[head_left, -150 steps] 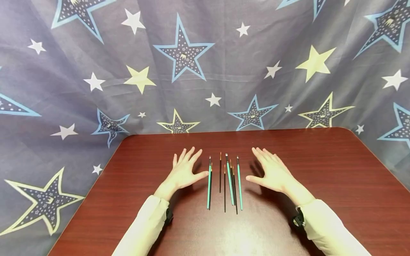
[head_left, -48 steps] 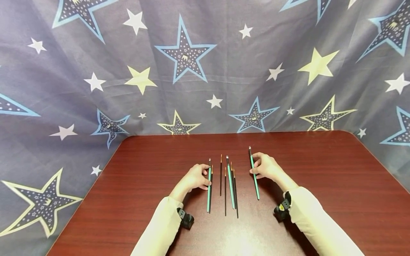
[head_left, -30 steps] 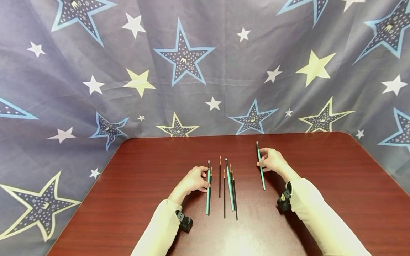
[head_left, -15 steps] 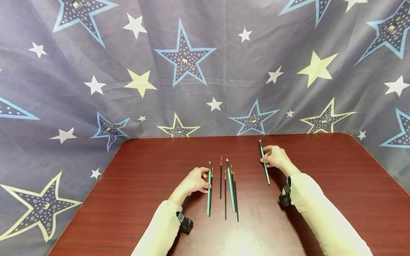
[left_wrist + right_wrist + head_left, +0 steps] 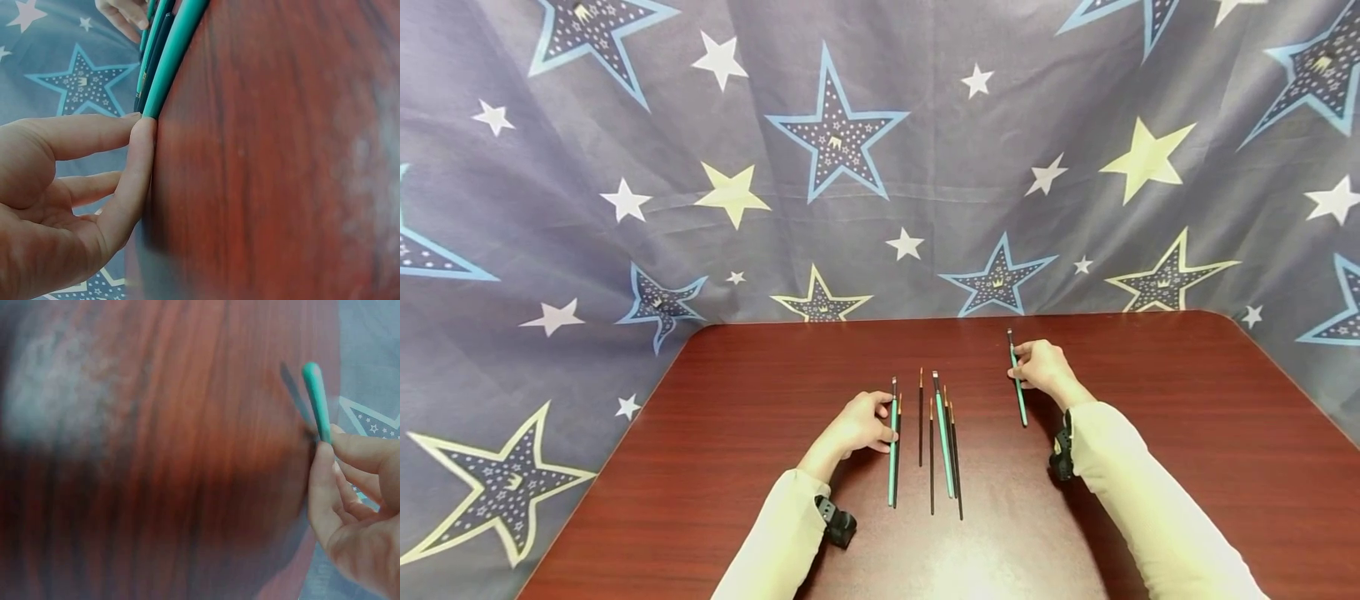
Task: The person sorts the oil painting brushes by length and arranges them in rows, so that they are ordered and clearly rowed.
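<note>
A slim turquoise-handled paintbrush with a flat pale tip (image 5: 1019,400) is pinched between thumb and fingertips of a person's right hand (image 5: 1041,365) toward the back of a glossy red-brown worktop (image 5: 1157,417), its handle end seemingly raised. Released at that tilt, the round handle could roll on the smooth surface. The left hand (image 5: 859,422) pinches a second turquoise-handled brush (image 5: 892,479) just beside a thin black-handled brush (image 5: 898,454), which a careless lift might drag along. A third turquoise-handled brush (image 5: 944,446) and four other black-handled brushes (image 5: 921,425) lie between, liable to scatter if a sleeve sweeps inward.
</note>
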A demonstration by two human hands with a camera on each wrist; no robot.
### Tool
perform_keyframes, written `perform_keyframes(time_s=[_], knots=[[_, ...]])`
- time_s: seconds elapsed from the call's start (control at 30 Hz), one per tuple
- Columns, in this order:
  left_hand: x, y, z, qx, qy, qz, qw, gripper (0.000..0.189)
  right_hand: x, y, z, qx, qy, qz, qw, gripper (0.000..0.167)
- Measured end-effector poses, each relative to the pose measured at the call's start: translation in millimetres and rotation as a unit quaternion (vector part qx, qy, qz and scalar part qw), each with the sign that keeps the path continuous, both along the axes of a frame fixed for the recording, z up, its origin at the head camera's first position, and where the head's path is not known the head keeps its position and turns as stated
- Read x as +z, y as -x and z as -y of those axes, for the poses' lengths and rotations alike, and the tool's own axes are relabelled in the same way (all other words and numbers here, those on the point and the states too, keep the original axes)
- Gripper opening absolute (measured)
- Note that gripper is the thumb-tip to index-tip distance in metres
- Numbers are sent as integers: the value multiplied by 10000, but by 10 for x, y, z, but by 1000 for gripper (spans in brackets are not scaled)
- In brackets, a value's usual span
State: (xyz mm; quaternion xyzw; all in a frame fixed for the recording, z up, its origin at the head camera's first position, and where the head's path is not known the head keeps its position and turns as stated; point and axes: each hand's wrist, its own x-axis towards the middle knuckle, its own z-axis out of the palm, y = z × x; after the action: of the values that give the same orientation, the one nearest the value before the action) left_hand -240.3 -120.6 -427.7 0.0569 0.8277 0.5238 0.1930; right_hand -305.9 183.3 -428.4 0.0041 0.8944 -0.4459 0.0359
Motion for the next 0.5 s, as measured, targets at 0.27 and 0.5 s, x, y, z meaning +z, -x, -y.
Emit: perform_keyframes(time_s=[0.27,0.5], knots=[[11,1,-16,-19,92,-48,9999,69,-16,11,-3,-19,-323,-81,9994,44],[1,0,-8,25,114,8,9999,68,22,-13,20,15,-687,-200,9974,43]])
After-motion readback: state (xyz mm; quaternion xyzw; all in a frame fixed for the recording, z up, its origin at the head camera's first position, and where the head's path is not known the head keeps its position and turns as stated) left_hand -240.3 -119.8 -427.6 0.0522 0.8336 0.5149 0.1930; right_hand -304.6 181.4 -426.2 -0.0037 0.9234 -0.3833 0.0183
